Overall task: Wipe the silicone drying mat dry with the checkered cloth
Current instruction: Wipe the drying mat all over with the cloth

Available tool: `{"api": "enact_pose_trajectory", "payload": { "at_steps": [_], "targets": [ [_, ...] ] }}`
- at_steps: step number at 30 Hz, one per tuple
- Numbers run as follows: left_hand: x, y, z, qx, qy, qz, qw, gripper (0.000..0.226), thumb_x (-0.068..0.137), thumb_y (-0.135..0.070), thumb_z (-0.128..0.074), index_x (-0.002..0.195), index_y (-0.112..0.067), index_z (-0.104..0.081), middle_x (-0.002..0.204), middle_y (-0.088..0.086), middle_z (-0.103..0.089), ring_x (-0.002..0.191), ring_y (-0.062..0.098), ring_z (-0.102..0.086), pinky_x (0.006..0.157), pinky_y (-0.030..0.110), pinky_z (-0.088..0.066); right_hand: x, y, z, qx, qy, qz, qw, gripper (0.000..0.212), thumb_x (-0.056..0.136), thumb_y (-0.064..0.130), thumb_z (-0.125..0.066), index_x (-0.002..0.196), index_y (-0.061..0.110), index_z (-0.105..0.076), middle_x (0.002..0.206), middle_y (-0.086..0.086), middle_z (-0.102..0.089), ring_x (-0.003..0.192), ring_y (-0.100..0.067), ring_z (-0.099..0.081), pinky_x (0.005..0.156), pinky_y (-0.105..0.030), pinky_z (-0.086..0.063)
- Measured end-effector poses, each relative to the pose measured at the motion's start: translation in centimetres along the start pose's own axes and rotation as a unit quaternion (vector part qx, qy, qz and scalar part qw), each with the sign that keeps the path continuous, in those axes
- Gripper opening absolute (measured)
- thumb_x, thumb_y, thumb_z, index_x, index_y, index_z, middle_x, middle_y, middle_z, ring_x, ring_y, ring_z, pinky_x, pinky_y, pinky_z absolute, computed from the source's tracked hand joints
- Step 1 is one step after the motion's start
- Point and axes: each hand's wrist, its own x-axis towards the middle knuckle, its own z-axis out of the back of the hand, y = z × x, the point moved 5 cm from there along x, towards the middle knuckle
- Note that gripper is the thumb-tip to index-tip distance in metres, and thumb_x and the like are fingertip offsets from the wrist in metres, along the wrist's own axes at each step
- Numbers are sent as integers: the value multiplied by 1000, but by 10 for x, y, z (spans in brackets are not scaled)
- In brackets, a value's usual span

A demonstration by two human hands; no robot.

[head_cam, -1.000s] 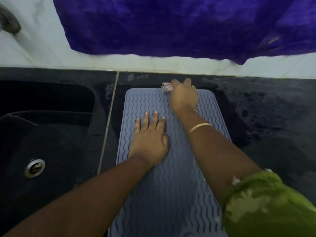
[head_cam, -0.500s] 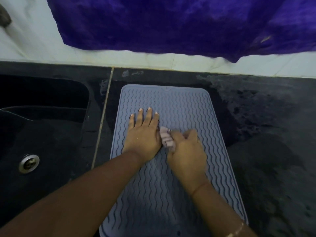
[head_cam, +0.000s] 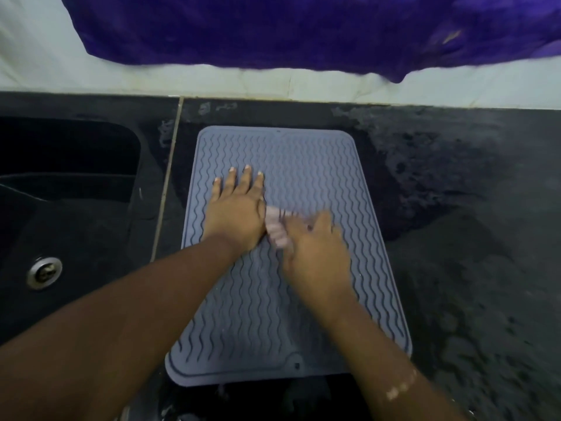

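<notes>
A grey silicone drying mat (head_cam: pixel 318 165) with wavy ridges lies lengthwise on the black counter. My left hand (head_cam: pixel 236 211) rests flat on its left middle part, fingers spread and pointing away from me. My right hand (head_cam: pixel 315 256) is beside it on the mat's middle, blurred by motion, pressing a bunched pale checkered cloth (head_cam: pixel 276 226) onto the mat. Only a small part of the cloth shows, between the two hands; the rest is under my right palm.
A black sink (head_cam: pixel 69 208) with a metal drain (head_cam: pixel 44 272) lies left of the mat. The black counter (head_cam: pixel 470 238) to the right looks wet and mottled. A purple cloth (head_cam: pixel 303 31) hangs over the white wall behind.
My right hand drew the cloth from the mat's far edge back to its middle, next to my left hand, and stays there. My left hand has stayed flat in place.
</notes>
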Motion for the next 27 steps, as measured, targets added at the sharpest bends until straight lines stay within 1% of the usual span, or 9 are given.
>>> {"api": "enact_pose_trajectory", "payload": {
  "at_steps": [2,5,8,10,14,16,19,22,27],
  "targets": [
    [-1,0,2,-2,-12,6,1000,53,99,-29,-24,150,-18,-13,159,4,-8,147,25,-1,118,41,4,-45,4,7,-8,10,-11,1000,43,53,23,-82,93,19,-67,82,-12,-55,58,-27,-57,44,-30,-47],
    [-1,-1,0,4,-15,-1,1000,54,98,-29,-24,150,-17,-15,159,6,-10,146,27,-3,118,42,3,-78,3,9,8,51,-27,998,51,38,26,-87,85,23,-67,77,-8,-54,54,-22,-56,37,-28,-44],
    [0,-1,-1,12,-11,-11,1000,54,98,-29,-24,150,-17,-16,159,6,-10,146,28,-3,119,43,2,-51,-6,5,30,6,-2,1000,42,50,21,-81,89,20,-66,82,-9,-56,60,-23,-57,39,-24,-38],
    [0,0,-2,13,-5,-15,1000,54,98,-30,-25,150,-17,-14,159,6,-9,146,28,-1,119,44,1,-10,-10,-2,25,-26,11,999,36,61,17,-76,96,16,-66,87,-13,-58,68,-29,-60,43,-26,-39],
    [0,0,-1,9,-9,-11,1000,54,98,-30,-25,150,-16,-16,159,6,-8,146,27,-1,119,44,1,70,-10,-16,-1,-14,11,1000,38,85,19,-57,123,16,-52,119,-17,-48,103,-35,-53,71,-40,-49],
    [1,-1,-1,4,-13,-5,1000,53,99,-30,-24,149,-15,-16,159,6,-9,146,27,-1,119,43,1,78,-10,-16,-1,-13,1,1000,38,88,21,-54,126,18,-49,123,-16,-45,106,-35,-51,75,-41,-49],
    [2,0,-3,4,-8,-1,1000,56,99,-32,-27,150,-17,-14,159,7,-8,146,28,-1,119,43,2,42,-5,-13,-14,-37,19,999,36,83,17,-61,119,13,-56,109,-19,-53,89,-36,-58,64,-38,-49],
    [3,0,-4,13,-13,3,1000,54,99,-29,-26,150,-16,-15,159,7,-11,146,29,-4,119,44,0,-15,-5,-2,13,-62,31,998,37,66,14,-75,101,12,-65,87,-17,-57,65,-32,-58,49,-30,-46],
    [1,-2,-2,21,-17,10,1000,53,99,-29,-24,149,-14,-17,158,9,-14,145,31,-7,119,45,-1,-91,-7,12,20,-23,43,999,48,51,22,-80,96,17,-66,81,-11,-55,59,-27,-56,46,-28,-45]
  ]
}}
